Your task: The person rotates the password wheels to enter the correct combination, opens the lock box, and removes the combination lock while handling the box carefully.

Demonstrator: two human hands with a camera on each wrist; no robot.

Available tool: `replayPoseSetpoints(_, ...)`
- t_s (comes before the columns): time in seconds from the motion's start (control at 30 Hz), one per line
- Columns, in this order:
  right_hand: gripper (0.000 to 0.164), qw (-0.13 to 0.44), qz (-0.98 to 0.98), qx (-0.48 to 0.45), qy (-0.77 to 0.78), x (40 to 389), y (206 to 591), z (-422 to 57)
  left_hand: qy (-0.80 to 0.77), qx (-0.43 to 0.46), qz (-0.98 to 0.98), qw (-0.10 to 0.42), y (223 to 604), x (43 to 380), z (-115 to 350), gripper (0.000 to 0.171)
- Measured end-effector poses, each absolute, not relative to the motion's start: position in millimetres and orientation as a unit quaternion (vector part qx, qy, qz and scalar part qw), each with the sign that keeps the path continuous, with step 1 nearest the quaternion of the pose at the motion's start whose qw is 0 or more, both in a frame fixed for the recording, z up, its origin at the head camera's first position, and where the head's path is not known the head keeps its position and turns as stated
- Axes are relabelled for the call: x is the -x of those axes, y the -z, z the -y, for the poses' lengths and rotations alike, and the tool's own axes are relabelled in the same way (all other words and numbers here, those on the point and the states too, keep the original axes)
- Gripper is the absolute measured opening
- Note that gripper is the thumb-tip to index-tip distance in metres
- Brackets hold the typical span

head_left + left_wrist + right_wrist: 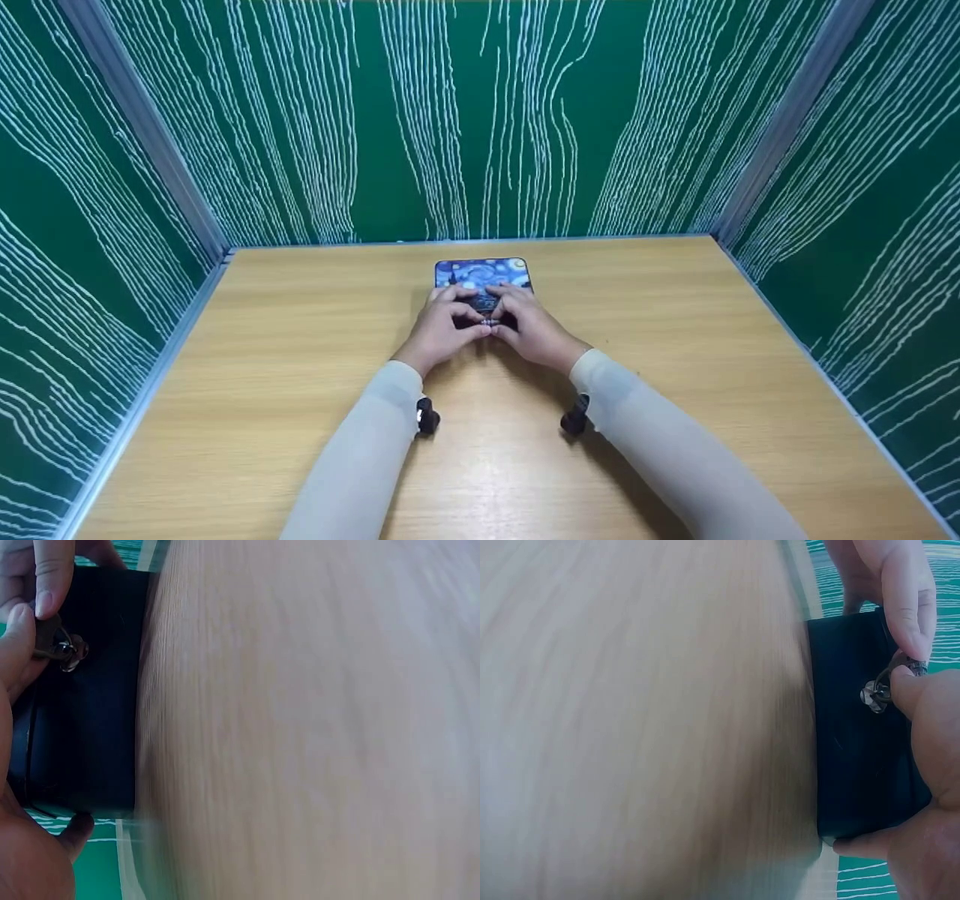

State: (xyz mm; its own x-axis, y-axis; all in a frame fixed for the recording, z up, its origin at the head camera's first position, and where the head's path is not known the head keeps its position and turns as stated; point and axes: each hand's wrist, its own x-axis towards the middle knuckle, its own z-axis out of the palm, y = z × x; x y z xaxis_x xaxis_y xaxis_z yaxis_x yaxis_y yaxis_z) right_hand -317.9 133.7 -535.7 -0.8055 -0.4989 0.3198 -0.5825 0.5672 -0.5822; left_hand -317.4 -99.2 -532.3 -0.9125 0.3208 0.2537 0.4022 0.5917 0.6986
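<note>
A small dark box (90, 742) stands on the table, its lid (480, 271) printed with a swirling blue and yellow night-sky picture. On the near face sits a metal clasp (871, 697), with the curved shackle of a small padlock (47, 636) through it. My left hand (446, 330) and right hand (534, 330) meet at this padlock, each pinching it with the thumb and a finger. Other fingers of both hands rest along the lid and the box's sides. Fingertips cover most of the padlock's body.
The box is near the far edge of the wooden table (315, 420). Green panels (390, 150) with white wavy lines rise behind and at both sides, joined by grey metal posts (150, 127). A small black device (427, 417) is on my left wrist, another (575, 417) on my right.
</note>
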Motion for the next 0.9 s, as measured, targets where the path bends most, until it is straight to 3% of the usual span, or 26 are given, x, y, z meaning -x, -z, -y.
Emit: replayPoseSetpoints(0.9, 0.014, 0.048, 0.885, -0.299, -0.353, 315.6, 530.5, -134.2, 0.409, 0.2, 0.889, 0.044, 531.7, 317.0, 98.4, 0.017)
